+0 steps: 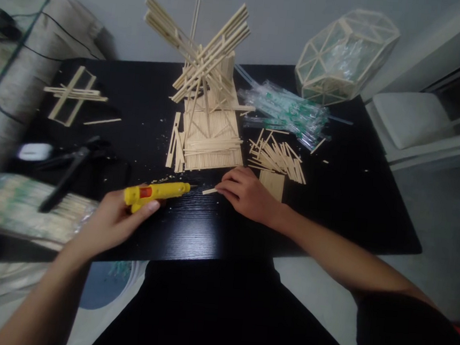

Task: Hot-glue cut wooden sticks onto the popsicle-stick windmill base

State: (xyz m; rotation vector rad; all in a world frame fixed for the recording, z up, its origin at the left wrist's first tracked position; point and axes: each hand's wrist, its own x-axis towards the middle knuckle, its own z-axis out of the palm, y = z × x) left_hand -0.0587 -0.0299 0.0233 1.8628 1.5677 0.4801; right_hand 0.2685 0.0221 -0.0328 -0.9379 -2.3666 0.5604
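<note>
My left hand [117,219] is wrapped round the grip of a yellow glue gun [164,190], its nozzle pointing right. Pinched in the fingers of my right hand [248,193] is a short wooden stick [209,191], whose free end points left toward the nozzle; a small gap separates the two. Behind both hands stands a windmill model [206,79] built of wooden sticks, with crossed blades. Its base of sticks laid side by side [211,157] reaches close to my right hand. A small flat wooden panel [272,184] lies partly behind my right hand.
Loose short sticks [277,158] lie in a pile right of the model. Behind them are clear plastic wrappers [287,110] and a faceted stick-framed shape [347,56]. A stick frame [73,94], a white case [34,151], a black tool [72,172] and bagged sticks [37,206] occupy the left.
</note>
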